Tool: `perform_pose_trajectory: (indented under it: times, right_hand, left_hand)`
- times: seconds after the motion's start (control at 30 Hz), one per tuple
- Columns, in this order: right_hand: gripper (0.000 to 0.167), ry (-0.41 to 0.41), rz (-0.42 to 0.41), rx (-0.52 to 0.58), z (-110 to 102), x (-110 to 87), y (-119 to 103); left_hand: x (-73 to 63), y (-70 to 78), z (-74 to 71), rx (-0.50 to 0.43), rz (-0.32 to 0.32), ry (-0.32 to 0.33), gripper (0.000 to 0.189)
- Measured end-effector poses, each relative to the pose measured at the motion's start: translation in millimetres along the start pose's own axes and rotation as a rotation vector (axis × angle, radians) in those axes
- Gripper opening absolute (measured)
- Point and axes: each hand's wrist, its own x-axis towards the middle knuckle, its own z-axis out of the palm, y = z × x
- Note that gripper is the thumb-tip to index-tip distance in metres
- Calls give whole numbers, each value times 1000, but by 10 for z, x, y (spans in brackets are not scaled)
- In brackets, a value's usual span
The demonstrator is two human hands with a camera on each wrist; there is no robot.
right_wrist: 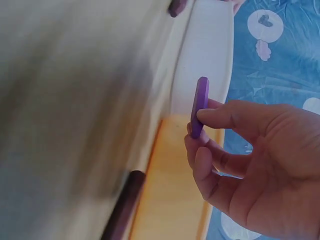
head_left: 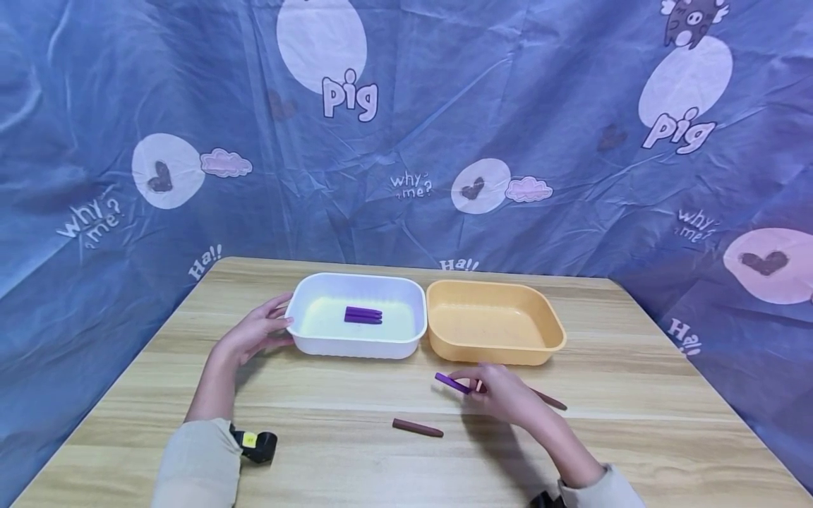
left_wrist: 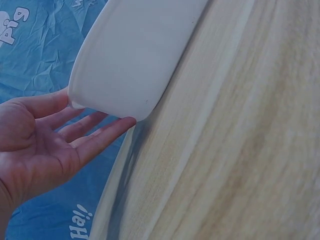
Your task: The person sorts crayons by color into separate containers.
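My right hand (head_left: 506,396) pinches a purple crayon (head_left: 452,383) between thumb and fingertips, above the table in front of the orange bin (head_left: 492,355). In the right wrist view, that crayon (right_wrist: 201,100) points up past the thumb. Stretched fingers of my left hand (head_left: 259,330) touch the left end of the white bin (head_left: 356,348); the left wrist view has the thumb at its rim. Purple crayons (head_left: 363,315) lie side by side inside this bin. One brown crayon (head_left: 417,427) lies on the table, and another brown crayon (head_left: 550,399) is partly hidden behind my right hand.
Both bins stand side by side toward the back of the wooden table (head_left: 317,402). Behind the table hangs a blue printed cloth (head_left: 406,233). A black wrist camera (head_left: 259,446) sits at my left sleeve.
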Motion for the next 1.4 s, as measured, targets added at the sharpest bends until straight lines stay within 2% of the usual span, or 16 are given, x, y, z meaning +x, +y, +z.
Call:
perform_pose_trajectory:
  times: [0.17, 0.47, 0.7, 1.0, 1.23, 1.4]
  right_hand:
    - [38, -13, 28, -6, -57, 43, -29]
    - [39, 31, -30, -31, -169, 124, -63]
    - [39, 68, -50, -103, -258, 221, -139]
    - [36, 77, -32, -107, -325, 419, -229]
    - [37, 104, -57, -141, -315, 599, -277]
    - [37, 103, -24, -141, -305, 734, -319]
  left_hand:
    - [2, -3, 4, -3, -3, 3, 66]
    - [2, 9, 9, -11, -1, -4, 66]
    - [-10, 9, 16, -1, -7, 11, 66]
    - [-36, 0, 25, 8, -2, 13, 66]
    - [-46, 6, 45, -4, -1, 14, 66]
    - [-49, 2, 54, -10, 0, 11, 65]
